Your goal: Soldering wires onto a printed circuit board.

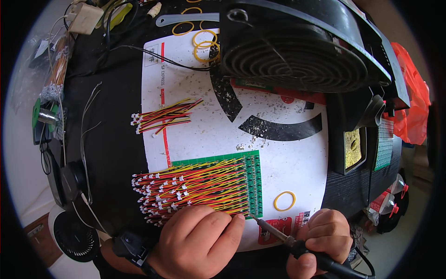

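My right hand [325, 239] grips a soldering iron [292, 242]. Its tip meets the near right part of a green circuit board [253, 186]. Rows of red, yellow and black wires [213, 183] run from the board to small white connectors [160, 190] on the left. Closed over the wires at the board's near edge, my left hand [197, 242] pinches a wire close to the iron's tip; the wire is mostly hidden under the fingers. Beyond the board lies a loose bundle of similar wires [167, 116] with white plugs.
A black fan [292, 56] stands at the far right over a white sheet [288, 162] strewn with solder bits. Yellow rubber bands [284, 192] lie about. On the right is a holder with a yellow cleaning pad [353, 148]; on the left, a solder spool [45, 115].
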